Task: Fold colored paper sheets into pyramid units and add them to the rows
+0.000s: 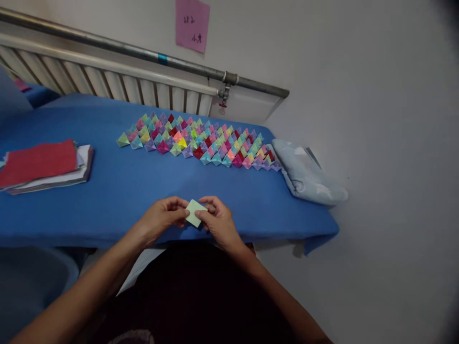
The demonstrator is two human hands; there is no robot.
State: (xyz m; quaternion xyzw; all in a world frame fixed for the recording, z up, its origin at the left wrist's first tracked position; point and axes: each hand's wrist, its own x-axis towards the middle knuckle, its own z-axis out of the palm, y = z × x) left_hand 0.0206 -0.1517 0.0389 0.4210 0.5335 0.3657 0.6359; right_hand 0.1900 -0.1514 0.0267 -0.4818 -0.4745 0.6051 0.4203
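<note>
A small square of pale green folded paper (194, 213) is held up near the front edge of the blue-covered table (143, 184), one corner pointing up. My left hand (168, 213) pinches its left corner between thumb and fingers. On the right side, my right hand (217, 219) grips it too, the thumb lying across its face and the fingers behind. Beyond my hands stand several rows of small folded paper shapes (197, 139) in green, blue, purple, pink, red and yellow. The back of the held paper is hidden.
At left lies a stack of paper with red sheets (39, 162) on top. A folded grey-blue cloth (304, 172) rests at the table's right end by the wall. Behind the table run a radiator (118, 86) and a metal pipe (107, 45). A blue tub (32, 277) stands below left.
</note>
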